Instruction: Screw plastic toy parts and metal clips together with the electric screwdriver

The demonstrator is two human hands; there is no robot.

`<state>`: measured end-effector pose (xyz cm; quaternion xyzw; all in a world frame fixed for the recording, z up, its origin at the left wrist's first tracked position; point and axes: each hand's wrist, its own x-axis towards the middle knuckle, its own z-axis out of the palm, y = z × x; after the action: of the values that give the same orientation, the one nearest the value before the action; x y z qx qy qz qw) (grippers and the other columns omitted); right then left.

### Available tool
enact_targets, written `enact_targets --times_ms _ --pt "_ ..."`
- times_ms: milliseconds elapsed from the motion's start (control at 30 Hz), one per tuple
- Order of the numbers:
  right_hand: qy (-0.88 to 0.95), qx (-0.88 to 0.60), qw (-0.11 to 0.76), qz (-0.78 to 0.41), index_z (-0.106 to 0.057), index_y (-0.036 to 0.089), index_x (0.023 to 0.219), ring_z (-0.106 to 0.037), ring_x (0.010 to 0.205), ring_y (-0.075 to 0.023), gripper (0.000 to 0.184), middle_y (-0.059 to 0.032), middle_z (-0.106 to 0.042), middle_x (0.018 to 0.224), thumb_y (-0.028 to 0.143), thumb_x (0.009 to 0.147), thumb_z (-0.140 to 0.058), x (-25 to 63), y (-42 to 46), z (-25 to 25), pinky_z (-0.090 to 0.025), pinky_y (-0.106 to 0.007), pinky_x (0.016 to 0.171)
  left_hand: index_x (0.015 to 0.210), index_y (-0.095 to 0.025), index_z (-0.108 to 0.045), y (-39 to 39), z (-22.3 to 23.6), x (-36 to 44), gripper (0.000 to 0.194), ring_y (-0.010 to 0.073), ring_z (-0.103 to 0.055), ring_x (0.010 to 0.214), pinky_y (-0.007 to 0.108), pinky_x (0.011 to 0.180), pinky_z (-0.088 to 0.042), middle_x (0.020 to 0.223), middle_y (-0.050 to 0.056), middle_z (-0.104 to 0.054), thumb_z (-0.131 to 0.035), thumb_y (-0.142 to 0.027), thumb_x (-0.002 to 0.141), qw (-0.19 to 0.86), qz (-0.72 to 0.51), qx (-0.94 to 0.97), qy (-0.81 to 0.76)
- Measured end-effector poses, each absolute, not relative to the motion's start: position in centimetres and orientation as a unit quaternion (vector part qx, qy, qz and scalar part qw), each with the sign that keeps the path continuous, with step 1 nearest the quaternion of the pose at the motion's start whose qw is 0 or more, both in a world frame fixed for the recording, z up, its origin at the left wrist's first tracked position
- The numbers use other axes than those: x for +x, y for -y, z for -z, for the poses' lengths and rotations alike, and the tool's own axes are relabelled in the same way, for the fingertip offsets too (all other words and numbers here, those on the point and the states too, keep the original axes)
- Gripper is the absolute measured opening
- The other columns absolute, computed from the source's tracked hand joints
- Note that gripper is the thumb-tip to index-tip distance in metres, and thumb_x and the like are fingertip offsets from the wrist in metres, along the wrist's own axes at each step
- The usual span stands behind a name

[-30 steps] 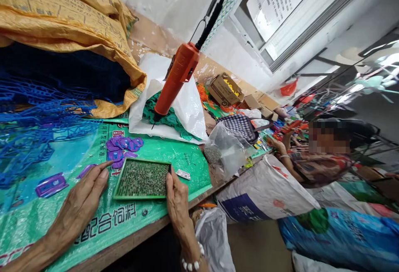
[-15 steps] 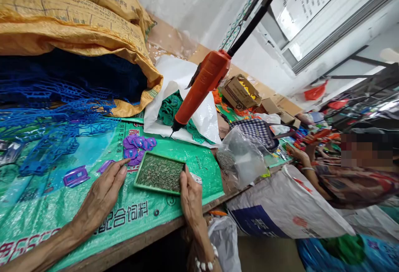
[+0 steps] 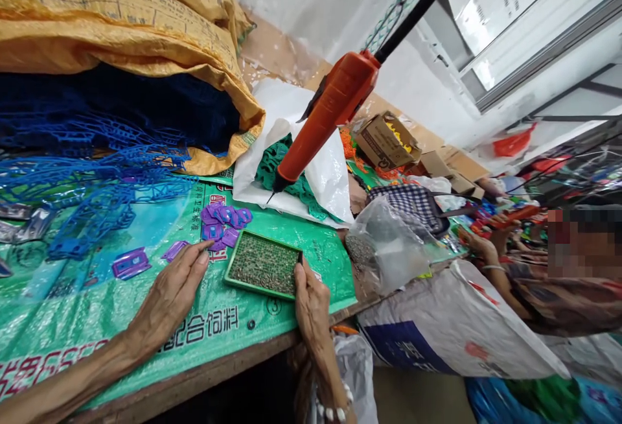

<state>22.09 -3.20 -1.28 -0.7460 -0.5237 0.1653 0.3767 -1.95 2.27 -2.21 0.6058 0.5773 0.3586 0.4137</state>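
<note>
My right hand [image 3: 311,294] grips the right end of a shallow green tray [image 3: 260,289], thumb on top near a small black piece on its rim. Many small grey metal pieces, which look like screws, fill the tray; they lie in rows above and loosely heaped along its lower side. My left hand [image 3: 170,288] holds its fingers stretched out left of the tray, close to a pile of purple plastic parts [image 3: 221,224]. A single purple part [image 3: 131,262] lies further left. Above the pile hangs an orange electric screwdriver [image 3: 328,116], bit pointing down, untouched.
Blue plastic frames [image 3: 92,216] spill from a yellow woven sack [image 3: 146,28] at left. Green parts [image 3: 276,164] lie in a white bag behind the screwdriver. A clear bag of grey pieces [image 3: 383,242] sits to the right. Another person's arm [image 3: 500,275] is at far right.
The whole scene has shifted slightly right in the view. Inside the tray the metal pieces have settled, showing more rows and a loose heap toward the lower side. Both hands keep nearly the same pose.
</note>
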Motion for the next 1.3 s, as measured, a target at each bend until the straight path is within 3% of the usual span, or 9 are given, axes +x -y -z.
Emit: enact_targets --times_ms 167,433,633,800,900,1067,1300 --pt "0.524 -0.748 0.368 -0.174 -0.072 0.007 0.127 -0.052 0.057 -0.0183 0.071 -0.0086 -0.072 0.07 0.062 0.098 -0.039 22.4 3.4 1.2 -0.042 -0.029 0.058 0.126 -0.023 -0.064 -2.2 2.2 -2.0 0.059 0.0293 -0.066 0.111 0.045 0.105 -0.048 0.124 0.01 -0.069 -0.038 -0.066 0.094 0.424 -0.355 0.602 -0.577" --pt "0.524 -0.746 0.367 -0.185 -0.071 0.009 0.13 -0.062 0.07 -0.0209 0.068 -0.0128 -0.078 0.088 0.061 0.098 -0.041 22.6 3.9 1.0 -0.049 -0.03 0.067 0.121 -0.022 -0.065 -2.4 1.8 -1.8 0.057 0.0295 -0.065 0.115 0.045 0.107 -0.047 0.123 0.01 -0.07 -0.039 -0.064 0.094 0.418 -0.373 0.607 -0.564" --pt "0.516 -0.754 0.373 -0.165 -0.071 0.008 0.129 -0.068 0.086 -0.0271 0.084 -0.0214 -0.076 0.115 0.076 0.092 -0.037 23.8 3.7 2.0 -0.051 -0.035 0.078 0.126 -0.023 -0.063 -2.2 1.6 -1.5 0.054 0.0276 -0.066 0.11 0.043 0.105 -0.049 0.12 0.007 -0.071 -0.036 -0.061 0.097 0.397 -0.372 0.626 -0.558" --pt "0.508 -0.761 0.372 -0.156 -0.07 0.004 0.128 -0.07 0.094 -0.0311 0.092 -0.025 -0.077 0.111 0.079 0.091 -0.035 23.8 3.7 2.2 -0.051 -0.038 0.081 0.129 -0.022 -0.061 -2.2 1.4 -1.4 0.055 0.0275 -0.065 0.112 0.043 0.106 -0.049 0.123 0.007 -0.07 -0.034 -0.058 0.098 0.395 -0.365 0.641 -0.548" --pt "0.52 -0.756 0.365 -0.158 -0.072 0.006 0.127 -0.07 0.093 -0.0302 0.085 -0.0214 -0.079 0.1 0.076 0.091 -0.041 23.8 3.7 1.9 -0.051 -0.037 0.082 0.128 -0.022 -0.062 -2.1 1.6 -1.3 0.054 0.0273 -0.065 0.112 0.043 0.106 -0.049 0.12 0.007 -0.069 -0.033 -0.058 0.099 0.394 -0.372 0.639 -0.547" --pt "0.522 -0.758 0.369 -0.13 -0.074 0.008 0.124 -0.071 0.096 -0.0295 0.083 -0.0217 -0.077 0.114 0.076 0.093 -0.038 24.1 3.8 1.7 -0.052 -0.037 0.084 0.127 -0.022 -0.062 -2.1 2.2 -1.1 0.053 0.028 -0.065 0.112 0.043 0.105 -0.05 0.115 0.007 -0.069 -0.033 -0.058 0.1 0.394 -0.386 0.643 -0.531" --pt "0.536 -0.754 0.361 -0.12 -0.076 0.01 0.121 -0.072 0.103 -0.0292 0.076 -0.0187 -0.078 0.114 0.073 0.094 -0.042 24.3 4.2 1.6 -0.052 -0.036 0.088 0.127 -0.024 -0.061 -2.0 2.7 -0.8 0.048 0.0263 -0.064 0.114 0.043 0.106 -0.049 0.116 0.006 -0.068 -0.032 -0.055 0.103 0.398 -0.401 0.645 -0.515"
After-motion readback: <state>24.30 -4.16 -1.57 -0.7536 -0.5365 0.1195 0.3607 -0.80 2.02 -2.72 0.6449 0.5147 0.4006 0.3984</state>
